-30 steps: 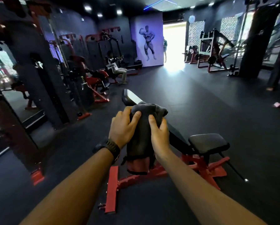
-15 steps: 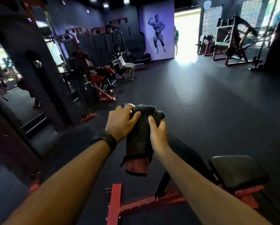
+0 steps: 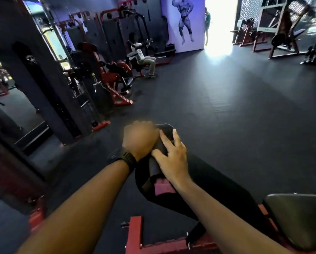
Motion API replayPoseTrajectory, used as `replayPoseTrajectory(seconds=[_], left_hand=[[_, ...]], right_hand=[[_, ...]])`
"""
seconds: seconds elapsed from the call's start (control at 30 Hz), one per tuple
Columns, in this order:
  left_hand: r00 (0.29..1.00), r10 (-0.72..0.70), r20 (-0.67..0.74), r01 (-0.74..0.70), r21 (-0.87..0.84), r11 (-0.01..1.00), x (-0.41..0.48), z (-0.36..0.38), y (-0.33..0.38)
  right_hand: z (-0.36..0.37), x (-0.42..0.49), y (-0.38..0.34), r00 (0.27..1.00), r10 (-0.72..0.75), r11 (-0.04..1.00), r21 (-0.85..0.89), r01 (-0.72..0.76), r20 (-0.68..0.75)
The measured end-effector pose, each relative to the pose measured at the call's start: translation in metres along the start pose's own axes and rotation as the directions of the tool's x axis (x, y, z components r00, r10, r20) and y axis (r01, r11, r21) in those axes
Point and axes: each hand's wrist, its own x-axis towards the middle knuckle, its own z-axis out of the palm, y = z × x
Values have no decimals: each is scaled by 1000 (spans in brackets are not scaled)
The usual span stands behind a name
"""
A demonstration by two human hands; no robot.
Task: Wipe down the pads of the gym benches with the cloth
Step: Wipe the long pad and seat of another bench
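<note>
A dark cloth (image 3: 164, 142) with a pinkish end (image 3: 163, 187) lies bunched over the top of the inclined black back pad (image 3: 208, 191) of a red-framed gym bench. My left hand (image 3: 140, 138), blurred and wearing a dark watch, grips the cloth at the pad's upper end with curled fingers. My right hand (image 3: 171, 156) lies on the cloth just right of it, fingers spread and fairly straight, pressing it against the pad. The bench's black seat pad (image 3: 296, 217) sits at the lower right.
The bench's red frame (image 3: 135, 235) runs along the floor below my arms. Weight machines (image 3: 117, 74) line the left wall, with a person seated (image 3: 142, 55) at one. More racks (image 3: 281, 33) stand far right. Dark rubber flooring (image 3: 226, 107) stretches ahead.
The view has come closer and tilted down over the bench. My right hand has gone from gripping the cloth to lying spread on it; my left hand has shifted over the pad's top.
</note>
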Motion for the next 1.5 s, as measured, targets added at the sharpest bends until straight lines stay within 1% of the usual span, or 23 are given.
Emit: replayPoseTrajectory(seconds=[0.1, 0.17, 0.23, 0.3, 0.37, 0.43, 0.5, 0.6, 0.63, 0.67, 0.77, 0.83, 0.87, 0.93, 1.0, 1.03, 1.07, 1.1, 1.17, 1.23, 1.3, 1.4, 1.5], left_hand=[[998, -20, 59, 25, -78, 997, 3, 16, -15], [982, -21, 187, 43, -116, 992, 2, 18, -21], [944, 11, 329, -1, -30, 1000, -2, 16, -21], [895, 15, 445, -48, 63, 997, -5, 14, -20], [844, -2, 537, -75, 122, 990, -5, 11, -22], [810, -8, 586, -66, 105, 992, -5, 7, -21], [801, -6, 598, -72, 107, 992, -6, 4, -18], [812, -16, 583, -99, 166, 981, -7, 0, -20], [810, -26, 586, -105, 189, 976, -8, -1, -21], [808, -33, 589, -114, 210, 971, -9, -1, -21], [793, -52, 607, -137, 261, 955, -14, -4, -17], [789, -69, 611, -134, 281, 950, -17, -5, -15], [792, -69, 607, -133, 280, 951, -19, -6, -15], [797, -59, 601, -137, 275, 952, -20, -7, -11], [803, -59, 593, -122, 261, 957, -22, -7, -8], [813, -63, 579, -110, 258, 960, -22, -8, -9], [814, -72, 577, -106, 270, 957, -21, -9, -10], [810, -78, 581, -118, 292, 949, -20, -11, -11], [797, -80, 598, -169, 349, 922, -19, -12, -9], [793, -84, 603, -192, 378, 906, -19, -12, -3], [794, -81, 602, -206, 392, 897, -21, -10, 2], [794, -75, 603, -187, 360, 914, -24, -9, 4], [798, -61, 599, -185, 341, 922, -21, -11, 3]], right_hand=[[2, 23, 8, 998, 1, 999, -49, 2, 60], [0, 46, 14, 996, 39, 996, -88, -33, 76], [-6, 63, 22, 984, 132, 986, -121, -117, 123], [-10, 62, 28, 970, 176, 982, -98, -161, 167], [-10, 41, 30, 974, 135, 990, -62, -126, 182], [-11, 13, 29, 981, 59, 998, -25, -55, 184], [-13, 6, 30, 978, 0, 1000, -22, 5, 207], [-11, 31, 29, 971, -69, 995, -53, 83, 228], [-9, 41, 31, 971, -69, 995, -51, 83, 231], [-9, 50, 36, 973, -45, 997, -44, 56, 227], [-15, 42, 60, 973, 135, 991, -17, -134, 189], [-20, 7, 71, 971, 161, 987, -5, -163, 178], [-23, -12, 69, 976, 122, 992, 10, -126, 179], [-23, -34, 56, 979, -20, 998, 55, 9, 205], [-19, -21, 45, 957, -189, 982, 47, 183, 221], [-15, -4, 42, 944, -246, 969, 24, 247, 218], [-11, 15, 44, 940, -261, 963, 1, 268, 219], [-9, 35, 49, 946, -226, 971, -30, 239, 231], [-8, 58, 69, 970, -26, 997, -59, 42, 241], [-16, 43, 89, 973, 142, 989, -72, -131, 183], [-23, 0, 95, 977, 160, 987, -56, -153, 138], [-26, -48, 71, 988, -39, 998, -34, 45, 147], [-14, -15, 55, 958, -245, 967, -25, 252, 151]])
